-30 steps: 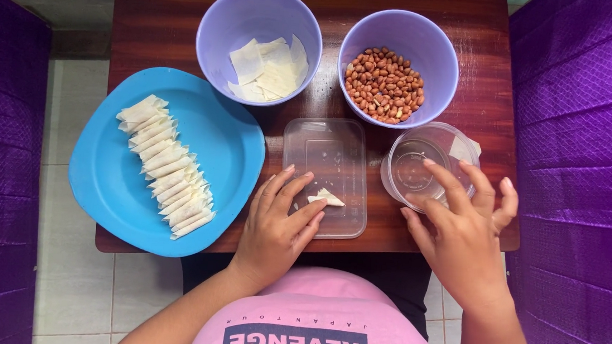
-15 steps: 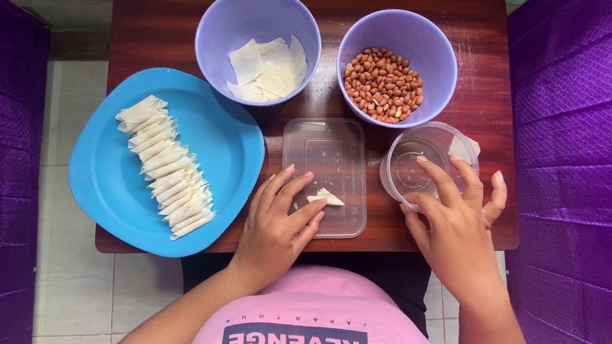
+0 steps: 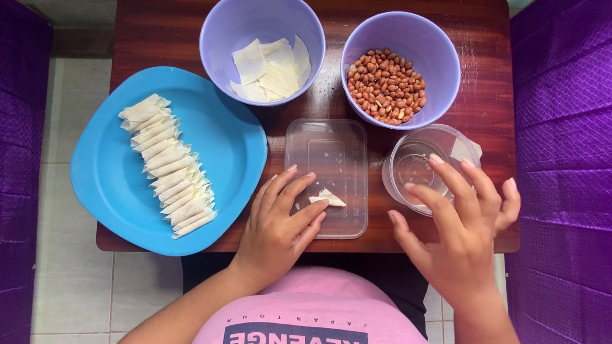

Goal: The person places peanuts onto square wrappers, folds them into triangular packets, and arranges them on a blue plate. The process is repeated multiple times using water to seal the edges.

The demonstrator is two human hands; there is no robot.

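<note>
My left hand (image 3: pixel 279 224) rests on the near edge of a clear rectangular lid (image 3: pixel 328 159), its fingertips touching a small folded white wrapper piece (image 3: pixel 328 198) that lies on the lid. My right hand (image 3: pixel 456 229) hovers with fingers spread over the near side of a clear round container (image 3: pixel 414 162), holding nothing. A lilac bowl of peanuts (image 3: pixel 387 84) stands behind that container. Another lilac bowl (image 3: pixel 263 18) holds flat white wrapper sheets (image 3: pixel 270 69). A blue plate (image 3: pixel 111 180) carries a row of several folded white wrappers (image 3: pixel 166 166).
Everything stands on a small dark wooden table (image 3: pixel 158 25). Purple fabric panels (image 3: pixel 588 141) flank it on the right and on the left. Tiled floor (image 3: pixel 61 291) shows at the lower left.
My right hand has drawn slightly left and toward me, off the round container's right rim. My left hand and the wrapper piece have stayed put.
</note>
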